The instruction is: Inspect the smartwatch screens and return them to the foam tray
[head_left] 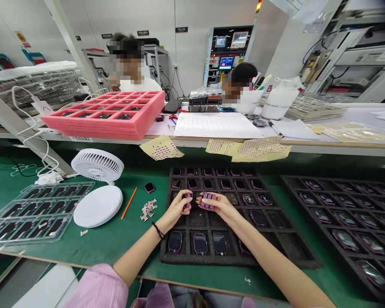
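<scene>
Both my hands are close together over a black foam tray (pixel 176 252) holding rows of smartwatches with pink-purple edges, such as the watch (pixel 200 243). My left hand (pixel 179 206) curls around a small purple piece (pixel 188 199). My right hand (pixel 215 206) has several purple strips (pixel 208 201) pressed along its fingers. Under my hands, the watches in the tray's middle row are hidden. Both hands rest just above that row, and I cannot tell whether the pieces touch a watch.
A second black tray of watches (pixel 346 239) lies to the right. On the left stand a white fan (pixel 98 184), a transparent tray (pixel 35 214), an orange pen (pixel 128 202) and loose tabs (pixel 148 209). Two co-workers (pixel 131 64) sit beyond a pink foam tray (pixel 102 115).
</scene>
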Demonstrator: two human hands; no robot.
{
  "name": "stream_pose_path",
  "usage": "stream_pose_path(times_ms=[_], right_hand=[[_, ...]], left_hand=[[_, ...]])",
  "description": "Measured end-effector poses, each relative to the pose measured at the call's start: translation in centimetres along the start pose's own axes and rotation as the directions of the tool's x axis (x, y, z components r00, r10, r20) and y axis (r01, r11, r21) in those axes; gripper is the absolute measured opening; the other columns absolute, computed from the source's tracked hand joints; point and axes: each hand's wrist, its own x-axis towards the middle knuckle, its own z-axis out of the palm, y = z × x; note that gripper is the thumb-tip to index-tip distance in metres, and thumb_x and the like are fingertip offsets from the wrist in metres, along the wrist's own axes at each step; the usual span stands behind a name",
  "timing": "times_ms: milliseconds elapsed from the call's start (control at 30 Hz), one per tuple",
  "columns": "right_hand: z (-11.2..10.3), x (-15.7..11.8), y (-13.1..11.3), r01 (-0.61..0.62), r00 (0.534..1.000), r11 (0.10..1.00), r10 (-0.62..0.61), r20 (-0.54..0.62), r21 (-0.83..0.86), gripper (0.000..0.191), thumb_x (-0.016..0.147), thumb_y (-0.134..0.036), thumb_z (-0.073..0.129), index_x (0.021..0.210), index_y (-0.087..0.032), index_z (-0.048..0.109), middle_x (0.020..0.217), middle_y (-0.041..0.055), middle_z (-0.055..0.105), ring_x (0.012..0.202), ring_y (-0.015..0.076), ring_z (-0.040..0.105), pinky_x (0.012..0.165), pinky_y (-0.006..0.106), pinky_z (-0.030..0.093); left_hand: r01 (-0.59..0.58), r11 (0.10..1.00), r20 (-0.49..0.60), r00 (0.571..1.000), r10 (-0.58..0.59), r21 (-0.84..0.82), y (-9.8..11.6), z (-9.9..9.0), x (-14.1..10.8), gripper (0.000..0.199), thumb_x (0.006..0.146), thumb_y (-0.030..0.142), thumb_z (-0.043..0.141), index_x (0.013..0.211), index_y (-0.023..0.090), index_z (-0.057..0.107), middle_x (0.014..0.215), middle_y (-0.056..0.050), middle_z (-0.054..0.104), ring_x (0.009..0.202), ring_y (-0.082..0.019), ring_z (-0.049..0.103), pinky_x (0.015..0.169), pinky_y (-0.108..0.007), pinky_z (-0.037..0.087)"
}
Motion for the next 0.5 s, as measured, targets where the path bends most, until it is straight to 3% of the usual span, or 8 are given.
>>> stream_pose_path(times_ms=[167, 500], right_hand=[[0.0, 0.1, 0.9, -0.002, 1.000, 0.999, 0.002, 0.009, -0.054, 0.046, 0.051, -0.029, 0.088, 0.092, -0.014, 0.072, 0.088, 0.0102, 0.075, 0.089, 0.0292, 0.071, 0.090, 0.045, 0.052], [0.4, -0.3, 1.3, 0.008, 1.000, 0.998, -0.007, 0.003, -0.066, 0.047, 0.052, -0.029, 0.087, 0.094, -0.014, 0.071, 0.090, 0.0112, 0.075, 0.087, 0.0272, 0.072, 0.083, 0.041, 0.054]], left_hand=[[-0.037, 0.997, -0.066, 0.997, 0.032, -0.070, -0.4, -0.3, 0.4, 0.030, 0.064, 0.027, 0.062, 0.090, 0.018, 0.050, 0.059, 0.009, 0.039, 0.040, -0.001, 0.027, 0.043, -0.017, 0.013], [-0.052, 0.993, -0.027, 0.998, 0.049, -0.104, -0.1, 0.0, -0.1, 0.027, 0.067, 0.030, 0.060, 0.087, 0.019, 0.047, 0.060, 0.009, 0.035, 0.042, -0.002, 0.027, 0.043, -0.017, 0.013]])
